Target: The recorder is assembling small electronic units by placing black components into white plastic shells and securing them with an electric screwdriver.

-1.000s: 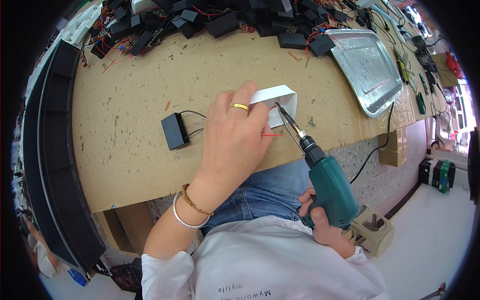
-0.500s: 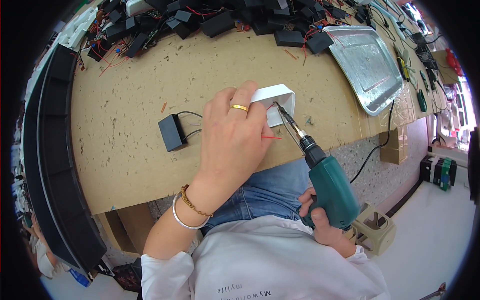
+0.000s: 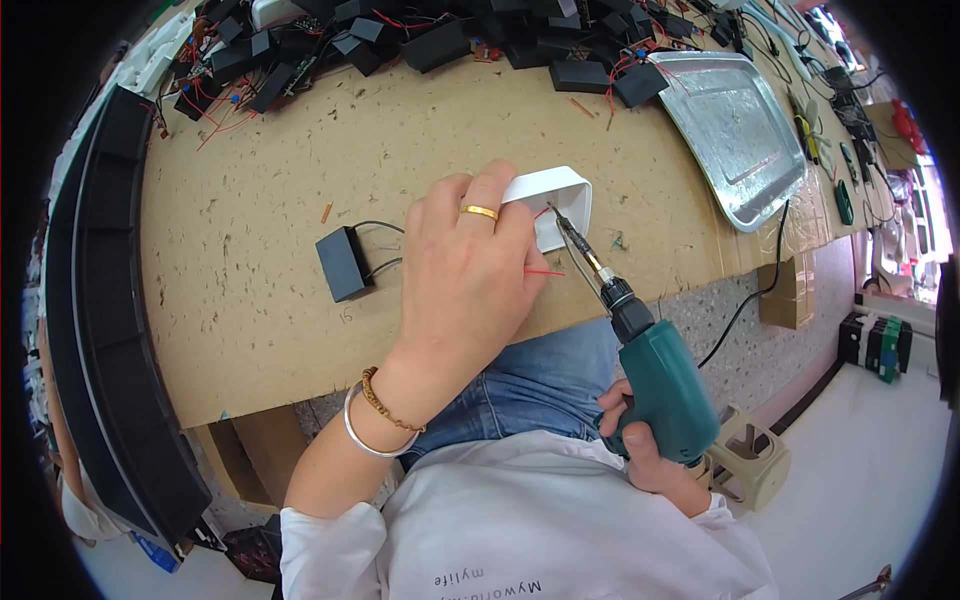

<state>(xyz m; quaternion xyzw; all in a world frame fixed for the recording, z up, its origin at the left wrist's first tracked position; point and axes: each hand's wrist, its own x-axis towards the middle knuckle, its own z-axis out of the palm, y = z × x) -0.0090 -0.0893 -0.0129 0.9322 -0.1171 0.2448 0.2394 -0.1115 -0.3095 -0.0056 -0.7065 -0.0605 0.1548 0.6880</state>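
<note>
A white casing (image 3: 548, 183) is held near the front edge of the cardboard-covered tabletop (image 3: 250, 270), its open side turned toward the right. It is gripped from the left by the left hand (image 3: 465, 245), whose fingers are bent close together and clamped on the casing's wall; the fingertips themselves are hidden from view. A red wire (image 3: 543, 272) is seen jutting out beside the thumb, though whether it is pinched there cannot be told. A green soldering gun (image 3: 668, 385) is grasped by the right hand (image 3: 655, 465), with the fingers and thumb closed around its handle below the table's edge. Its slender tip (image 3: 560, 216) is pointed up and to the left into the casing; whether anything inside is touched by it cannot be made out. To the left of the left hand, a black box (image 3: 344, 264) is laid on the cardboard, and its black leads (image 3: 380, 224) are partly covered by that hand. Farther back, black boxes with red wires (image 3: 435, 47) are heaped along the table, and a shiny metal tray (image 3: 735, 130) is placed to the right. The left side is bordered by a long black bin (image 3: 118, 300).
</note>
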